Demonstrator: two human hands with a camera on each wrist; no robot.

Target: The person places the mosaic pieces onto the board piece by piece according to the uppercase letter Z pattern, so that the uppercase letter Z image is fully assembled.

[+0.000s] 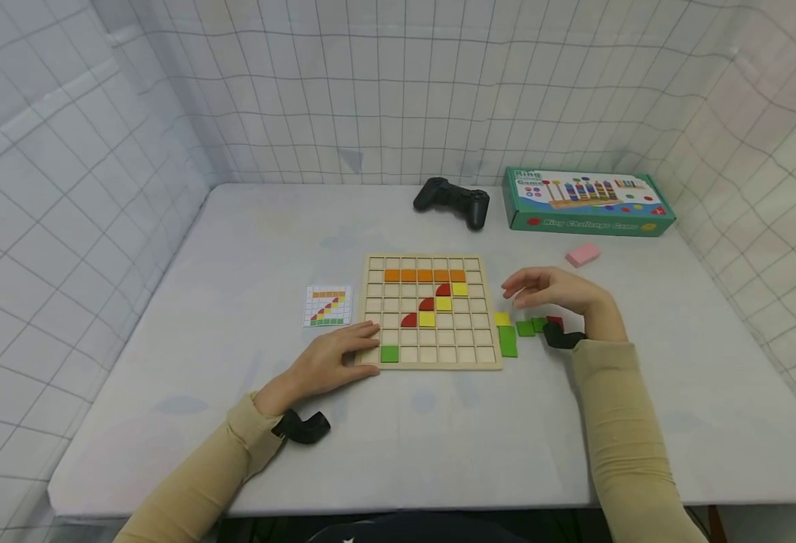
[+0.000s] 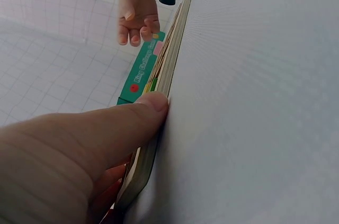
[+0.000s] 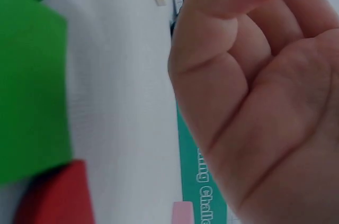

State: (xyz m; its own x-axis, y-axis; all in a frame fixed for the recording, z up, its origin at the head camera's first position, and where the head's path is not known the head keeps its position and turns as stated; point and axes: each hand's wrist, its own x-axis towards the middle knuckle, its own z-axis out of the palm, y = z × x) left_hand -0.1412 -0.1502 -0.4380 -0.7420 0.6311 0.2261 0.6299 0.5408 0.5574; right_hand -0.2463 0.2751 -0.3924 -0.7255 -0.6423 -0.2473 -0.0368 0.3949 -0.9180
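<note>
My left hand (image 1: 333,358) rests on the front left corner of a wooden grid board (image 1: 465,338), its thumb (image 2: 137,118) along the front edge and its fingers on the left side. On the board lie a row of orange squares (image 1: 425,276), three red quarter-circle tiles (image 1: 409,320), three yellow squares (image 1: 444,304) and one green square (image 1: 389,354) near the left hand. My right hand (image 1: 550,290) hovers right of the board with loosely bent fingers and nothing in them. Below it are loose green tiles (image 1: 508,342), a yellow tile (image 1: 502,318) and a red piece (image 1: 555,322).
Left of the board lies a small pattern card (image 1: 328,306) with a coloured grid design. Behind the board are a black game controller (image 1: 452,202) and a green game box (image 1: 588,204). A pink block (image 1: 582,255) lies in front of the box.
</note>
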